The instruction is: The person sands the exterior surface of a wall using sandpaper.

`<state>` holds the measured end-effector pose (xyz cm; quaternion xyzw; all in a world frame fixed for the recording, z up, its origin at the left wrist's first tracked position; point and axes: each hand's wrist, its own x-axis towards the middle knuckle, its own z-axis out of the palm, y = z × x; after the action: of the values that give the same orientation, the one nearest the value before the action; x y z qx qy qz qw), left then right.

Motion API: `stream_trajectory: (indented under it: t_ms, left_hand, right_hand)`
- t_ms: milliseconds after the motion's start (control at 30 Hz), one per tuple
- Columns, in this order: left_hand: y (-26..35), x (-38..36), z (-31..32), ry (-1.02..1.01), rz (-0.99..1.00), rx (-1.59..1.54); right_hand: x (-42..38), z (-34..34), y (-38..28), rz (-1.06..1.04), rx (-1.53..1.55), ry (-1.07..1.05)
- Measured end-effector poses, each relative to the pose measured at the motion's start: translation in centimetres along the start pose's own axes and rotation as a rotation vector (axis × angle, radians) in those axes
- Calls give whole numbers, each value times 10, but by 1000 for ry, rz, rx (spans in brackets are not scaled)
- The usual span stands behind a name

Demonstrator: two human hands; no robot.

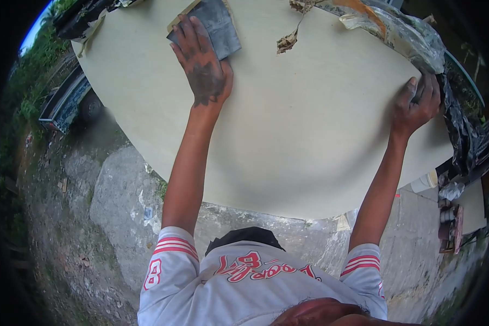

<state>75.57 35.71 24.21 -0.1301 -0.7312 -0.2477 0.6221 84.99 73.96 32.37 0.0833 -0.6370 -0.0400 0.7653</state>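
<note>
A large, smooth, cream-coloured panel [288,125] spreads in front of me, curving down toward my body. My left hand [204,68] lies on its upper left part, fingers pressed over a sheet of dark grey sandpaper [221,30] with a tan backing. Dark smudges cover the back of this hand. At the panel's right side, my right hand [418,103] has its fingers curled beside clear plastic sheeting [413,41] and black plastic [457,125]. Whatever lies under those curled fingers is hidden.
A crumpled brown scrap [287,42] hangs over the panel's top. More black plastic [84,19] wraps the upper left corner. A blue-sided vehicle bed [65,103] stands left on the rough ground. Below right are a white bucket [422,182] and stacked containers [447,223].
</note>
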Motion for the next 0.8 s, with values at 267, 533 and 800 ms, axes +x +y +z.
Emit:
stream_trajectory:
  t_ms: [267, 533, 800]
  left_hand:
    - [-9, -4, 1, -213, 613, 28]
    - [-51, 2, -14, -49, 293, 36]
    - [-83, 42, -39, -80, 333, 158]
  right_hand:
    - [2, -4, 1, -6, 16, -51]
    - [1, -2, -9, 45, -31, -1]
    - [0, 0, -8, 56, 17, 2]
